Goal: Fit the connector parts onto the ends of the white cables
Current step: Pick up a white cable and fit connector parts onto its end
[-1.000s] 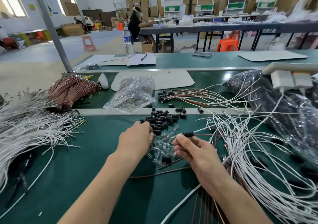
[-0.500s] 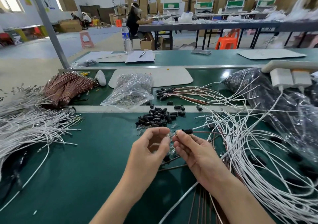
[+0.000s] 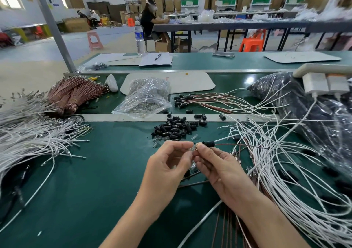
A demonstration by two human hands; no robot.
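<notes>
**Open room.** The bare tabletop (image 3: 85, 190) runs from the near edge to the metal rail (image 3: 118, 117). It is bounded on the left by the white cable pile (image 3: 28, 139), whose tips fan inward, and on the right by the left hand (image 3: 165, 167) and its forearm.

**Middle.** The left hand and right hand (image 3: 219, 169) meet, pinching a clear part (image 3: 194, 148) and a sleeved cable end (image 3: 208, 144). Just beyond them lie loose clear parts (image 3: 159, 139) and the black sleeve heap (image 3: 175, 127), which reaches onto the rail.

**Right half.** Looped white cables (image 3: 285, 171) cover the surface to the right edge. Brown cables (image 3: 226, 228) cross the near edge beside the right forearm.
</notes>
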